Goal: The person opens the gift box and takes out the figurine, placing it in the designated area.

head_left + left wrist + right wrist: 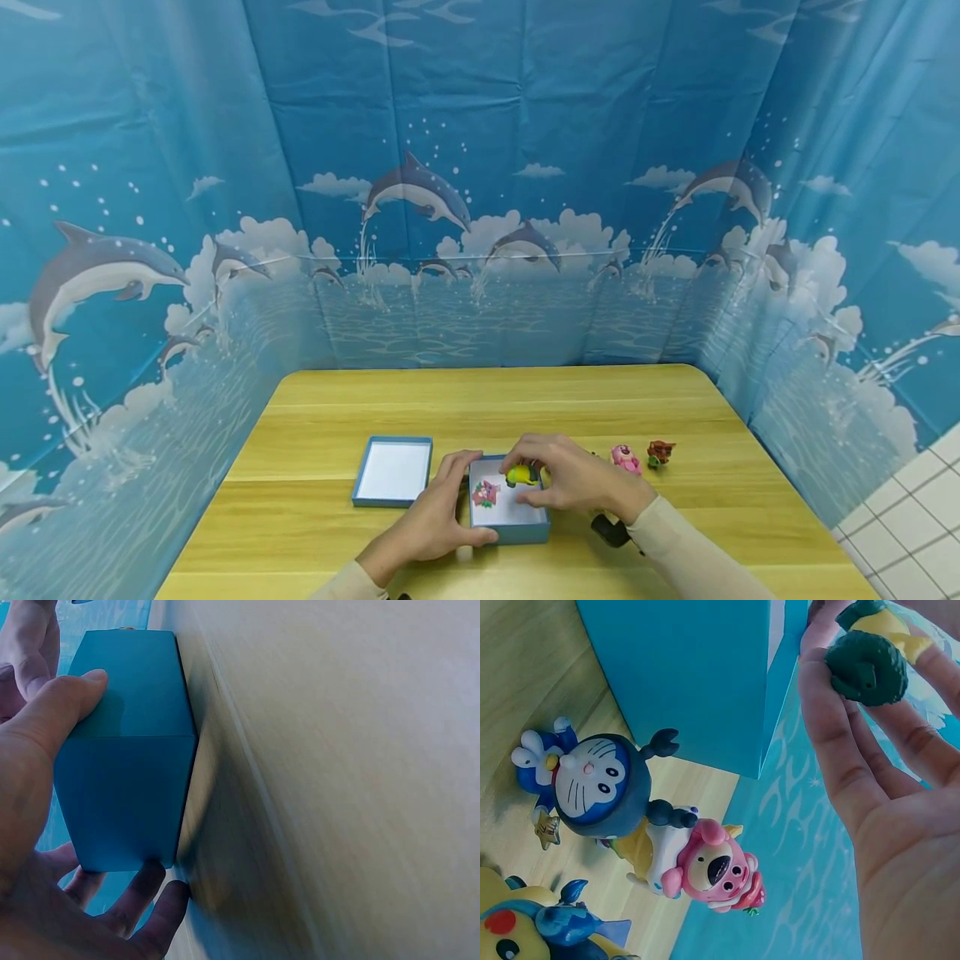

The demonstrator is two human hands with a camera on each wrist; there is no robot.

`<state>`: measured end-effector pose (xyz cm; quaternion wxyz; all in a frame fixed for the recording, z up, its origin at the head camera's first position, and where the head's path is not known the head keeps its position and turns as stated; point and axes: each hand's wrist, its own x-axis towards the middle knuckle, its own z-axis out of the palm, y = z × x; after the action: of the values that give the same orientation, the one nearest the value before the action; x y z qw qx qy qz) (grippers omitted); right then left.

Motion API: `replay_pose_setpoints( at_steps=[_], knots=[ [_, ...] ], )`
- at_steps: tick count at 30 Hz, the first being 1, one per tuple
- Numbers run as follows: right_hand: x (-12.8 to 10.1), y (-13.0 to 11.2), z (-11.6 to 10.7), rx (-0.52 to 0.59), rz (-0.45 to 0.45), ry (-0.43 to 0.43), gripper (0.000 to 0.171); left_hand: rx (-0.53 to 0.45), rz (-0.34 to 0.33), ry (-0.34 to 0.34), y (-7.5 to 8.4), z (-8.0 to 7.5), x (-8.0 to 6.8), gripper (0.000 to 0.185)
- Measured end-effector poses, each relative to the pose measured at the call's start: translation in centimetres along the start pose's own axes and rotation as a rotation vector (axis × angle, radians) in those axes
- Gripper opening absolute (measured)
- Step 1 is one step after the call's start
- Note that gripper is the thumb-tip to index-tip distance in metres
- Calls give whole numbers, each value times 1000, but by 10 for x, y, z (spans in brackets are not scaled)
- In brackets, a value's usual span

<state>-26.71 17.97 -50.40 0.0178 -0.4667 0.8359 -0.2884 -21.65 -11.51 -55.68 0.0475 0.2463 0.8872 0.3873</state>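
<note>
My left hand [441, 510] grips an open blue box [512, 534]; in the left wrist view its thumb presses one wall and its fingers reach round another side. A pink-and-green figurine [486, 493] lies on the white bottom of the box. Above the box's right part, my right hand [566, 473] holds a small yellow-and-dark-green figurine [522, 475] with its fingers. The right wrist view shows that figurine's rough green round part [866, 669] against the fingers.
Left of the box lies a blue-rimmed lid [393, 472], white inside up. Right of it stand a pink bear figurine [625, 458] and a brown figurine [660, 453]. The right wrist view also shows a blue cat figurine [592, 784] and a yellow figurine [510, 930] close to the box.
</note>
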Motion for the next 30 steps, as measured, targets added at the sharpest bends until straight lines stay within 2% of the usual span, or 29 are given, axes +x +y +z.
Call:
replay_pose_setpoints(
  at_steps=[13,20,30],
  knots=[
    [-1,-1,-1,-6,-24,52,25,-1,6,1,-2,1,1,119],
    [-6,1,-2,-20,-43,86,26,4,4,2,-2,1,1,120],
    [-15,1,-6,46,23,86,25,5,0,9,-3,2,1,119]
  ],
)
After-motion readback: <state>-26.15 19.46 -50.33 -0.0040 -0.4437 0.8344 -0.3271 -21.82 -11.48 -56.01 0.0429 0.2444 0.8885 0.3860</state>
